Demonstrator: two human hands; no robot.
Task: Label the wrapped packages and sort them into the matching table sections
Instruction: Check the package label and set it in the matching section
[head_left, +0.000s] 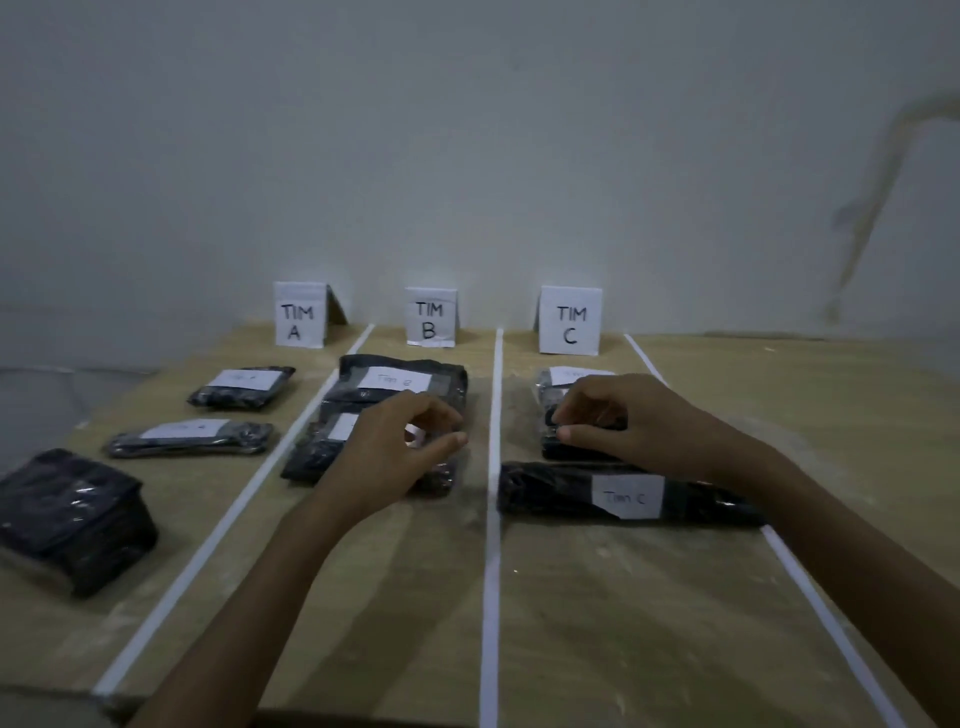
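On the near part of the wooden table, three white tape lines run away from the viewer and split the top into lanes: the left line, the middle line and the right line. Nearest in the left lane lies the unlabelled package, bulky, dark and wrapped in clear film. In the right lane the long package lies crosswise with a white label reading "Tim C", and the right forearm passes over its right end.

Further in, the left hand hangs over the near B package in the middle lane, fingers curled and thumb stretched forward. A white scrap shows in the gap between them, but I cannot tell whether it is pinched or simply lies on the wrap below. The right hand rests on the middle C package in the right lane, its fingertips and thumb drawn close together and pinching the wrap at the package's left end. Level with the hands, in the left lane, sits the flat A package with a label too blurred to read.

Beyond that lie the far A package, the far B package marked "Tim B", and the far C package, partly hidden behind the right hand. At the far edge, against the grey wall, stand three paper signs: TIM A, TIM B and TIM C, one per lane
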